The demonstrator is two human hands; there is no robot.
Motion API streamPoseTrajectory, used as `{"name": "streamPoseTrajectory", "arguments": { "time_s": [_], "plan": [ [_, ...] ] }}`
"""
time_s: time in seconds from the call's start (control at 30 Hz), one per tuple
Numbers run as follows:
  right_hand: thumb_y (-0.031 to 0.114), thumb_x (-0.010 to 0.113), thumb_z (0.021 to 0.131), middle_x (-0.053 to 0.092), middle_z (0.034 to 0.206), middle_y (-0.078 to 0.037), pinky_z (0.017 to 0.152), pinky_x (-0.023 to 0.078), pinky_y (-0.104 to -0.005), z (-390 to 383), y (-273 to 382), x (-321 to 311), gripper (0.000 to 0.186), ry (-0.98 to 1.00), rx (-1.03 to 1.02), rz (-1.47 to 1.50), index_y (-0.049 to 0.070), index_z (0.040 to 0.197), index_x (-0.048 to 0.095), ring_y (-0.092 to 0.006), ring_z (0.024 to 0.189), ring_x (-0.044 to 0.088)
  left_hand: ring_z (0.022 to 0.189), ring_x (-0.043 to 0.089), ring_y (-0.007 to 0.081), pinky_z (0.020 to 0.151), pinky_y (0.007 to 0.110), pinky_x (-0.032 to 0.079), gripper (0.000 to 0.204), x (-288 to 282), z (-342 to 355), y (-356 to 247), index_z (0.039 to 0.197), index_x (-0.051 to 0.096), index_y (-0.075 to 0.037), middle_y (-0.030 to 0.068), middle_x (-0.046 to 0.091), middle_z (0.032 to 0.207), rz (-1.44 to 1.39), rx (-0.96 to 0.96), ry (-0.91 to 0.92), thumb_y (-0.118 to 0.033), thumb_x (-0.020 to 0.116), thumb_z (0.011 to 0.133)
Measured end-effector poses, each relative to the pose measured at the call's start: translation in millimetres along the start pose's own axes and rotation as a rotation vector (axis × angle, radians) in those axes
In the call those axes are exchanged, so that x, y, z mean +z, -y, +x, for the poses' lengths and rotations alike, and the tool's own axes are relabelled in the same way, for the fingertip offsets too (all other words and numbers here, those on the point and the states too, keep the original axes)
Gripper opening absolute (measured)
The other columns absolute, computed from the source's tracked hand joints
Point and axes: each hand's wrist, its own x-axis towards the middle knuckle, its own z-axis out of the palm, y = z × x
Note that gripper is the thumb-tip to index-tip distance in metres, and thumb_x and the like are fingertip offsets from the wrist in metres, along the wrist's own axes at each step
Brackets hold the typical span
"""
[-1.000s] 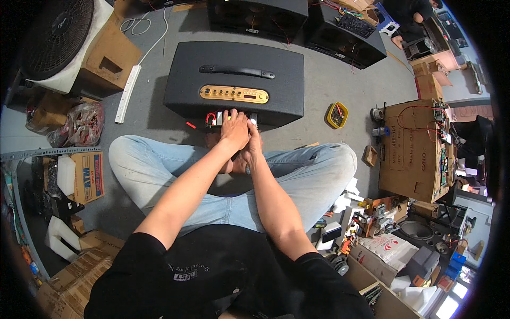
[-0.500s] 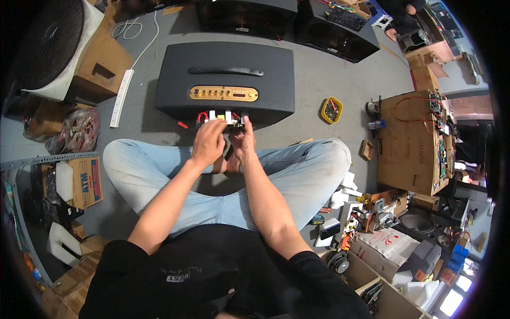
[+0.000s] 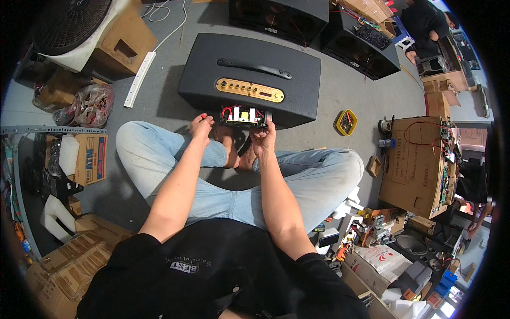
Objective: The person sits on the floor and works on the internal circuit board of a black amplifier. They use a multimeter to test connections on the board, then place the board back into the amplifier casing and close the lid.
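Change: half a second ago my hands were bunched together at the near edge; now they sit apart, one at each end of the board.
Left hand (image 3: 202, 126): fingers pinched on the left end of the circuit board (image 3: 243, 116).
Circuit board: small, green, with red wires, held against the near side of the black amplifier cabinet (image 3: 249, 74), below its gold control panel (image 3: 249, 90).
Right hand (image 3: 264, 141): fingers clamped on the board's right end.
Floor (image 3: 340, 90): grey concrete; I sit cross-legged in jeans.
Room: white power strip (image 3: 139, 78) left, yellow parts dish (image 3: 346, 122) and cardboard box (image 3: 417, 165) right.
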Motion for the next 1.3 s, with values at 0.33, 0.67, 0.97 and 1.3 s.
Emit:
{"name": "streamPoseTrajectory", "arguments": {
  "time_s": [0.33, 0.67, 0.97, 1.3],
  "plan": [
    [0.049, 0.07, 0.092, 0.05, 0.06, 0.006, 0.102, 0.039, -0.0454, -4, 6, -6, 0.032, 0.031, -0.001, -0.018, 0.017, 0.091, 0.065, -0.0146, 0.061, 0.05, 0.095, 0.074, 0.016, 0.083, 0.029, 0.057, 0.023, 35, -14, -40, 0.113, 0.071, 0.002, 0.0117, 0.077, 0.106, 0.592, 0.616, 0.26, -0.009, 0.074, 0.094],
    [0.047, 0.073, 0.09, 0.067, 0.079, 0.004, 0.092, 0.043, -0.0392, -3, -2, -9, 0.032, -0.002, 0.005, -0.022, 0.017, 0.098, 0.068, -0.0152, 0.071, 0.057, 0.081, 0.07, 0.0116, 0.073, 0.026, 0.056, 0.017, 26, -4, -11, 0.106, 0.075, 0.001, 0.0076, 0.077, 0.093, 0.157, 0.538, -0.069, -0.011, 0.076, 0.094],
    [0.042, 0.078, 0.087, 0.074, 0.106, 0.002, 0.105, 0.04, -0.0452, 0, -3, -26, 0.037, 0.041, 0.046, 0.007, 0.018, 0.113, 0.068, -0.0192, 0.097, 0.064, 0.078, 0.074, 0.0184, 0.073, 0.032, 0.057, 0.02, 41, -1, -3, 0.106, 0.075, 0.0, 0.0112, 0.078, 0.092, 0.437, 0.712, -0.126, -0.015, 0.077, 0.092],
    [0.045, 0.073, 0.091, 0.071, 0.091, 0.0, 0.1, 0.043, -0.0422, -2, 2, -16, 0.034, -0.006, 0.028, -0.02, 0.015, 0.107, 0.069, -0.0188, 0.085, 0.064, 0.108, 0.064, 0.046, 0.094, 0.053, 0.052, 0.024, 32, -15, -36, 0.116, 0.065, 0.002, 0.0269, 0.069, 0.108, 1.04, 1.024, 0.243, -0.008, 0.06, 0.095]
  ]
}}
